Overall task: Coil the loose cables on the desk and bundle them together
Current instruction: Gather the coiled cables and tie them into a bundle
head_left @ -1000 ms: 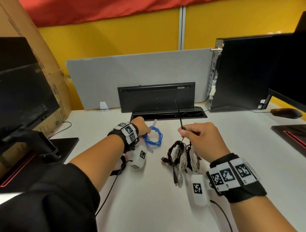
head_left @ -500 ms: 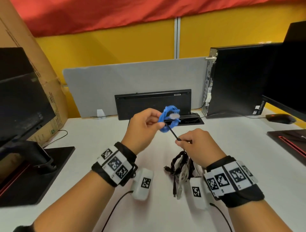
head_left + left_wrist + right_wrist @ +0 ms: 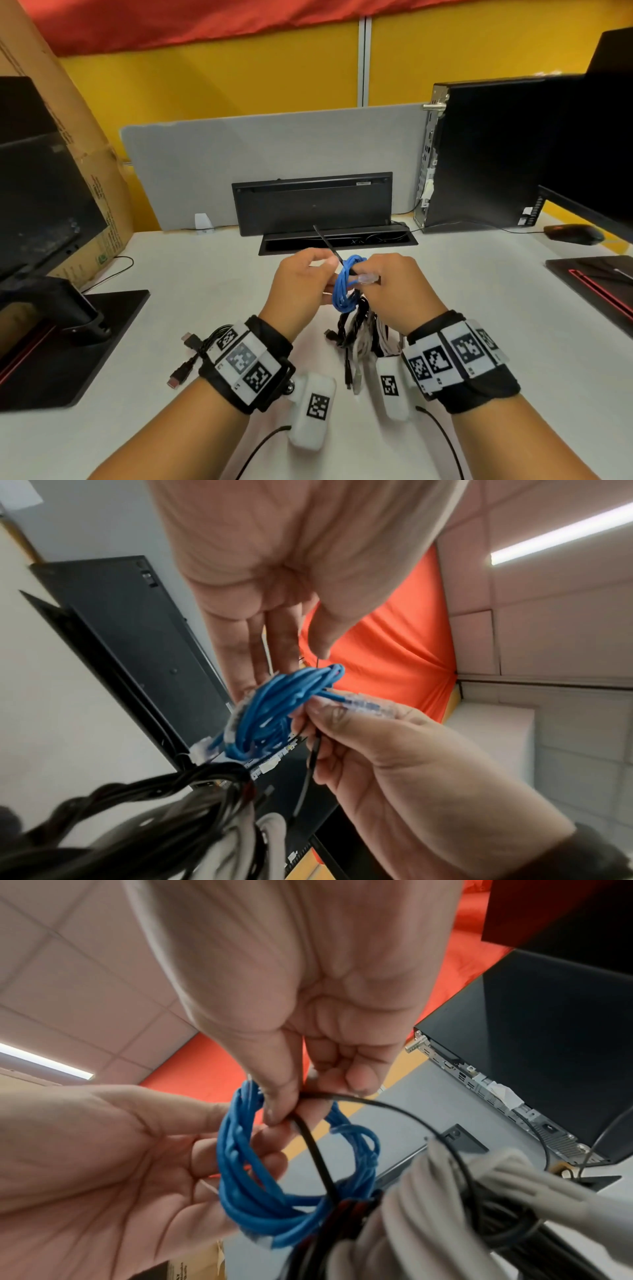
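While both grip | left hand (image 3: pixel 301 284) pinches thin black tie (image 3: pixel 327 244) | right hand (image 3: pixel 394 291) clasps round blue cable coil (image 3: pixel 344 291)

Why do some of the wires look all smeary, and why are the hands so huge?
In the left wrist view the black and white cable bundle is smeared, close to the lens; the blue cable stays sharper. In the right wrist view the bundle blurs too. Both wide wrist lenses swell the nearby palms. The head view bends the desk edges outward.

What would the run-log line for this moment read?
left hand: holds blue coil | right hand: pinches black tie | bundle: hanging below
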### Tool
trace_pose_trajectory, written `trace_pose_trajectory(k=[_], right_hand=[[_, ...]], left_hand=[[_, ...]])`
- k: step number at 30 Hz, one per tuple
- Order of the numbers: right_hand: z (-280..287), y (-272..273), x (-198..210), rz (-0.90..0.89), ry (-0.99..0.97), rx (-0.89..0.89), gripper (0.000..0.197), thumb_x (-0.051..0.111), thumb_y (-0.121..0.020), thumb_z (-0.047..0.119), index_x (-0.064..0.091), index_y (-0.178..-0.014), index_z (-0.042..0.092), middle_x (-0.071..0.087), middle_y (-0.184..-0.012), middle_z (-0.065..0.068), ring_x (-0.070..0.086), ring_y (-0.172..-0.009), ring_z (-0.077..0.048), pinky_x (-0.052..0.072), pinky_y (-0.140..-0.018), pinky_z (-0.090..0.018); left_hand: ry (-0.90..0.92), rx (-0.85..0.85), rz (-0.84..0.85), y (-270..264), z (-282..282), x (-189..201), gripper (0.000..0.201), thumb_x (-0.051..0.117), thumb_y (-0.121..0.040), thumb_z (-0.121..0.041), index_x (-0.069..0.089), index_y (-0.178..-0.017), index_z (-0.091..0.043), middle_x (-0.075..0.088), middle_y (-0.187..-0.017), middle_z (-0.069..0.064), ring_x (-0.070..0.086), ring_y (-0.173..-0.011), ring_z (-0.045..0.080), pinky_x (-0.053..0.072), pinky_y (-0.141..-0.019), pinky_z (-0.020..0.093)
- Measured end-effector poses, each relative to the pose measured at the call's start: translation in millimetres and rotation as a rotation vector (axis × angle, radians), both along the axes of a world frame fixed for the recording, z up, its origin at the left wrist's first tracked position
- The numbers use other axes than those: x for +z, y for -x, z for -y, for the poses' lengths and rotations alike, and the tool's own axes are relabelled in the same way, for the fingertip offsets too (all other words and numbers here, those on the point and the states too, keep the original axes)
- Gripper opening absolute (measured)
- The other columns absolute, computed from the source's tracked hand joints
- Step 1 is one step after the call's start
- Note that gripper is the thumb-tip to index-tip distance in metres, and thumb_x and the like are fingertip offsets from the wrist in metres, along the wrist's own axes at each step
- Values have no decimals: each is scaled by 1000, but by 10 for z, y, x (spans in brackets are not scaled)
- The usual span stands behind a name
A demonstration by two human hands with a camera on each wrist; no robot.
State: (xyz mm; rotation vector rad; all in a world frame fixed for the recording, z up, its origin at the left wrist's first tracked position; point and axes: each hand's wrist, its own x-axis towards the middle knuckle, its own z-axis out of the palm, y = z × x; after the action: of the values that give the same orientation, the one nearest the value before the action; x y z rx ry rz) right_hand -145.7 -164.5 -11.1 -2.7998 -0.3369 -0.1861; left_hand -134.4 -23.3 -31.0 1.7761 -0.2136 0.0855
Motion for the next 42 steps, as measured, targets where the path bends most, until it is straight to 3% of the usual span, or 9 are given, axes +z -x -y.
trace_pose_trajectory(k=[5, 9, 13, 17, 26, 29, 32, 37, 42], right_hand=[[4, -76, -44, 33, 143, 9, 22, 44, -98, 19, 63, -105, 12, 60, -93, -5, 51, -79, -18, 39, -73, -23], [155, 25, -120, 157, -280, 51, 17, 61, -92, 21, 77, -93, 14, 61, -72, 4, 52, -70, -13, 33, -62, -14], [298, 49, -139, 138, -576, -49, 11, 68, -87, 16, 79, -90, 16, 66, -67, 17, 57, -54, 4, 44, -60, -9], [313, 36, -173, 144, -790, -90, 10, 71, -84, 13, 78, -86, 19, 67, -63, 15, 58, -49, 4, 46, -51, -9], [143, 41, -223, 162, -760, -9, 11, 71, -85, 17, 78, -89, 23, 75, -78, -2, 68, -75, -18, 56, -75, -35], [136, 19, -285, 184, -790, -23, 11, 70, -86, 19, 78, -85, 25, 71, -65, 2, 61, -61, -9, 50, -61, -25], [89, 17, -333, 191, -796, -8, 9, 70, -86, 22, 79, -87, 21, 70, -65, 13, 60, -61, -1, 45, -60, -18], [58, -9, -362, 187, -773, -11, 11, 70, -85, 25, 79, -82, 21, 74, -80, 13, 66, -80, 2, 47, -72, -9], [50, -10, -367, 160, -775, 5, 11, 69, -86, 25, 79, -82, 22, 73, -81, 15, 64, -79, 7, 42, -68, -1]], left_hand=[[-91, 65, 199, -13, 1, -77, 16, 59, -93, -13, 75, -88, -10, 72, -81, 9, 70, -74, 24, 62, -66, 37], [-180, 204, 323, -91, -34, -102, 15, 63, -90, -17, 73, -78, -16, 70, -71, 0, 69, -67, 16, 61, -68, 41], [-195, 258, 339, -122, -115, -101, 18, 61, -90, -19, 72, -76, -15, 70, -66, -1, 69, -62, 13, 61, -67, 41], [-191, 227, 365, -107, -113, -55, 20, 63, -90, -20, 72, -73, -19, 68, -63, -5, 68, -60, 12, 61, -65, 40], [-182, 20, 360, -62, 78, 37, 12, 66, -87, -13, 78, -85, -16, 70, -77, -8, 67, -70, 9, 60, -71, 37], [-271, -21, 363, -73, 23, 85, 10, 68, -87, -18, 79, -85, -19, 68, -80, -13, 64, -72, 7, 58, -73, 37], [-338, -129, 303, -122, -130, 130, 10, 69, -88, -24, 78, -90, -21, 71, -83, -14, 63, -72, -2, 53, -67, 22], [-963, -122, 57, -386, -731, 186, 30, 69, -85, -43, 71, -109, -25, 62, -97, -10, 57, -84, 6, 45, -76, 23], [-1337, -58, -180, -532, -1174, 74, 37, 78, -77, -34, 68, -111, -24, 54, -101, -7, 53, -88, 14, 43, -75, 27]])
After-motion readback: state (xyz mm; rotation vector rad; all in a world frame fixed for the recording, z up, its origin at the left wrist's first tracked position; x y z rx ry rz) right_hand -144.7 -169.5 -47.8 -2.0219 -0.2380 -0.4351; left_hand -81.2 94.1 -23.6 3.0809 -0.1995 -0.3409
